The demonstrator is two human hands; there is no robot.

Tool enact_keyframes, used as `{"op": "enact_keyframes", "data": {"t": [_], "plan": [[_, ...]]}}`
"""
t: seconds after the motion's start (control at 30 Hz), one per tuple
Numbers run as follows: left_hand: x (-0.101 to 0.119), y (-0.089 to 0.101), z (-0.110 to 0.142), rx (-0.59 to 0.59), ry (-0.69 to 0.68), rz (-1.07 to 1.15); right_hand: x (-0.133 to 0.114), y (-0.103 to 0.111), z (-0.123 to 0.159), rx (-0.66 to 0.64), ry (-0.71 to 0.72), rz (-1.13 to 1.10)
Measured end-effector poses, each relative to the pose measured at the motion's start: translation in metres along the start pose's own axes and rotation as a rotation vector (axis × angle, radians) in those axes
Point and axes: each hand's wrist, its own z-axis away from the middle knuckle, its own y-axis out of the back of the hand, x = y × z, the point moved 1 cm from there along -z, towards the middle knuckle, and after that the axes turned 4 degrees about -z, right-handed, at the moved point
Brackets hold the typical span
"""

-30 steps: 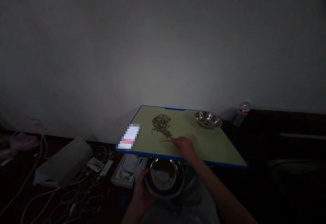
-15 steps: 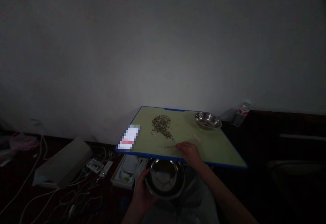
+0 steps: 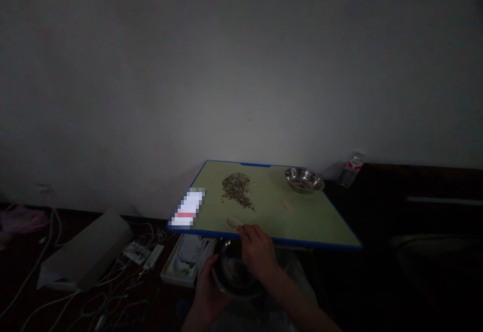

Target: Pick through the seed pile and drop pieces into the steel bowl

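Observation:
My left hand (image 3: 209, 286) is wrapped round the side of a metal bowl (image 3: 226, 287), held below the near edge of a pale green board with a blue rim (image 3: 302, 244). My right hand (image 3: 257, 251) is closed on a small, pale, flat tool (image 3: 232, 223) whose exact kind I cannot make out. Its tip points left over the board's near edge, and the hand covers part of the bowl. Farther back on the board lies a spread heap of small dark and light grains (image 3: 237, 187), apart from both hands.
A second metal bowl (image 3: 304, 187) stands at the board's back right. A blurred-out bright rectangle (image 3: 187, 207) lies at its left. Beyond the board are a plastic bottle (image 3: 351, 170), a cardboard box (image 3: 88, 249), cables and a power strip (image 3: 154, 256), and a white tray (image 3: 177, 274).
My right hand has moved left and toward me with the flat tool, from over the board to its near edge above the bowl. The view has shifted slightly.

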Motion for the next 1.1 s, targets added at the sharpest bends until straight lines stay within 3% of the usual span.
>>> {"op": "enact_keyframes", "data": {"t": [0.17, 0.4, 0.67, 0.83, 1.1], "plan": [[0.003, -0.003, 0.001, 0.054, 0.010, 0.001, -0.010, -0.004, -0.004, -0.182, 0.014, 0.079], [0.004, -0.005, 0.001, 0.068, 0.012, 0.005, -0.012, 0.008, -0.016, -0.427, -0.114, 0.135], [0.002, 0.000, -0.002, 0.013, 0.034, 0.012, -0.005, 0.014, -0.020, -0.515, -0.193, 0.174], [0.001, 0.003, -0.003, -0.010, 0.036, 0.022, 0.007, 0.019, -0.019, -0.549, -0.158, 0.197], [0.000, -0.001, -0.001, 0.024, 0.025, 0.019, 0.028, 0.028, -0.014, -0.565, -0.171, 0.239]]}}
